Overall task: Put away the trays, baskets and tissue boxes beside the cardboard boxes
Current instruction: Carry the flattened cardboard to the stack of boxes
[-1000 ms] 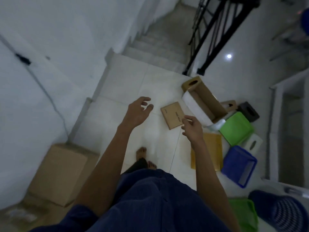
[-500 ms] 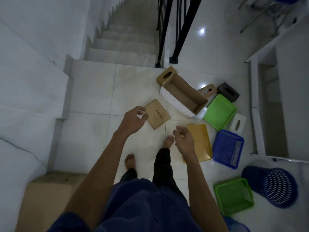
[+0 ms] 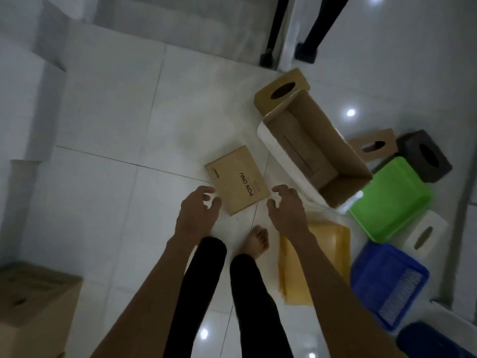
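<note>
A flat brown box (image 3: pixel 238 180) printed "PON ONU" lies on the white tile floor. My left hand (image 3: pixel 197 211) hovers at its near left corner and my right hand (image 3: pixel 286 209) at its near right corner, both with loosely curled fingers and holding nothing. To the right lie a long open cardboard box (image 3: pixel 317 148), a yellow tray (image 3: pixel 325 259), a green tray (image 3: pixel 392 197) and a blue basket (image 3: pixel 387 282). Tissue boxes stand around them: a tan one (image 3: pixel 282 91), a small brown one (image 3: pixel 373 147), a dark one (image 3: pixel 424 158) and a white one (image 3: pixel 424 232).
A closed cardboard box (image 3: pixel 33 306) sits at the lower left against the wall. Steps (image 3: pixel 180 24) rise at the top, with black railing posts (image 3: pixel 277 29) beside them. A round dark blue basket (image 3: pixel 433 341) shows at the bottom right. My bare foot (image 3: pixel 256 241) stands between my hands.
The view has closed in on the floor. Both hands have moved down to the two near corners of the flat brown box, and the right hand's fingers have spread.
</note>
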